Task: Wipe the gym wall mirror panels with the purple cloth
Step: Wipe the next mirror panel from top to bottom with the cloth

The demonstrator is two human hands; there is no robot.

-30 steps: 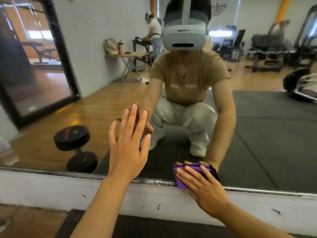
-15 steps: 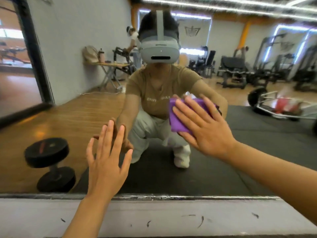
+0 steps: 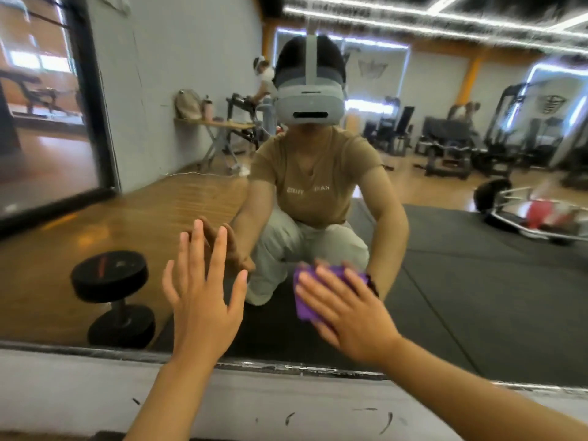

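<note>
Two hands: both on the mirror (image 3: 445,281), near its bottom edge
Left hand (image 3: 203,300): fingers apart — flat on glass
Right hand (image 3: 346,313): fingers straight, spread — pressing purple cloth (image 3: 304,300)

This is a gym, seen mostly as a reflection in a large wall mirror (image 3: 445,281) whose lower edge sits above a scuffed white base. A black dumbbell (image 3: 111,297) stands on the wooden floor beside dark rubber mats (image 3: 477,281), and weight benches and machines (image 3: 445,144) line the far side under strip lights. A folding table (image 3: 219,128) with a bag and bottle stands against the white wall.
</note>
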